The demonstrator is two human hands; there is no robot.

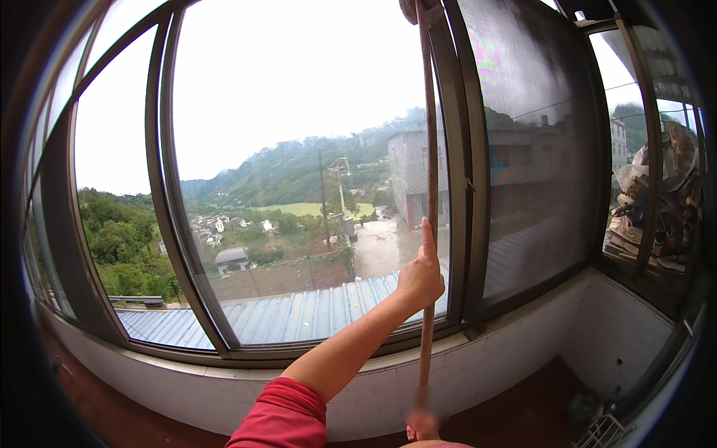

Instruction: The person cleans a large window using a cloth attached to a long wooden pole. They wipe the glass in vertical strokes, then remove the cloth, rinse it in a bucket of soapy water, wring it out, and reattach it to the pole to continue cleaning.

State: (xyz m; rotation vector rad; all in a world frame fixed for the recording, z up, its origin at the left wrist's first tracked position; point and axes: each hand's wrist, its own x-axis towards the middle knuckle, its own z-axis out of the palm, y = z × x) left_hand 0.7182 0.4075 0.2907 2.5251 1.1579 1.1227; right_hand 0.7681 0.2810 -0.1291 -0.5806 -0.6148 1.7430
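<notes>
A long wooden pole stands nearly upright before the window. My left hand is wrapped around its middle, with the index finger stretched up along the wood. Lower down, my right hand grips the pole near its bottom end; that area is blurred and partly cut off by the frame's lower edge. At the top, a bunched brownish cloth-like head rests against or close to the upper window frame; contact cannot be told. Behind the pole is a large sliding window pane in a dark metal frame.
A mesh insect screen covers the panel to the right. Below runs a white tiled wall with a narrow sill. A wire rack stands at lower right on the reddish floor. Outside are a blue corrugated roof and stacked firewood.
</notes>
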